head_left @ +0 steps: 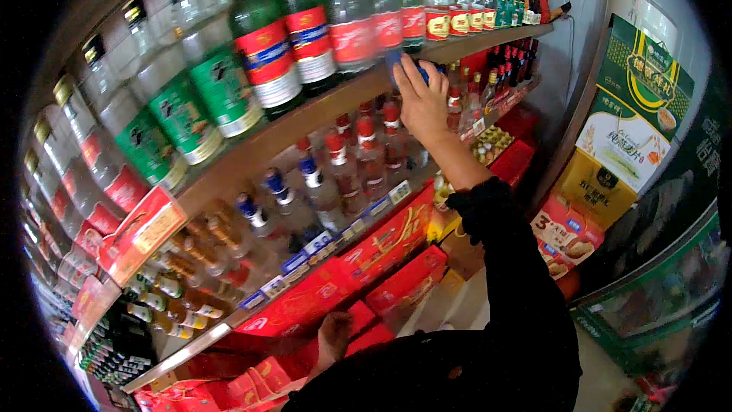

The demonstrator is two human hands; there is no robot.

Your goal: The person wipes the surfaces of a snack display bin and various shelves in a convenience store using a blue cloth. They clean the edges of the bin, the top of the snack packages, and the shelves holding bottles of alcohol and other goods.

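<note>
My right hand [424, 105] reaches up to the front edge of the upper wooden shelf [305, 107]. It is closed on a blue cloth [394, 65], pressed against the shelf edge just below a row of bottles. Closest to it above are clear bottles with red labels [383, 23]. Under the hand, on the shelf below, stand clear bottles with red caps [368, 154]. Low in front of me, my left hand [334, 336] hangs near red boxes; it is dim, and its fingers are too unclear to read.
Bottles with green labels [223, 88] line the upper shelf at left, close to the edge. Price tags [316, 243] run along the lower shelf. Red gift boxes [396, 282] are stacked beneath. Stacked cartons [602, 183] and a glass-fronted cooler [663, 320] stand at right.
</note>
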